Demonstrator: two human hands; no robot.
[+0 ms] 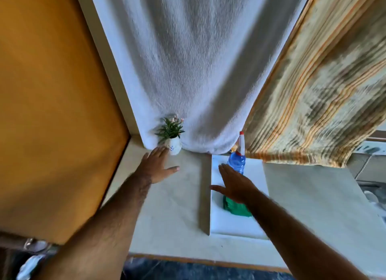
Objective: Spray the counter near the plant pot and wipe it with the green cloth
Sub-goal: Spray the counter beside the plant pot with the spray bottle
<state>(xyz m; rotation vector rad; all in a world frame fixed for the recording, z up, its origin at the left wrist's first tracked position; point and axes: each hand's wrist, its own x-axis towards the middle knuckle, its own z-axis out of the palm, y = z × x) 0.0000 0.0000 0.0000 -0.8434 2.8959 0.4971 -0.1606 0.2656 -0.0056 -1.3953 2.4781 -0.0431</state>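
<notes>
1. Pale counter (173, 206) ran beneath a white curtain (194, 70); the plant pot (174, 145) stood at its back.
2. I held my left hand (158, 167) flat, fingers extended together, fingertips near the pot, perhaps touching it.
3. My right hand (235, 185) hovered open, thumb splayed, over the green cloth (234, 208), before the upright spray bottle (238, 158).

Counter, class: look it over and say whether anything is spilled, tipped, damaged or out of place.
Nothing stands out. The plant pot stands upright at the back of the counter, the spray bottle is upright on the white pad, and the green cloth lies bunched on that pad. No spill shows. Both hands are open, holding nothing.
</notes>
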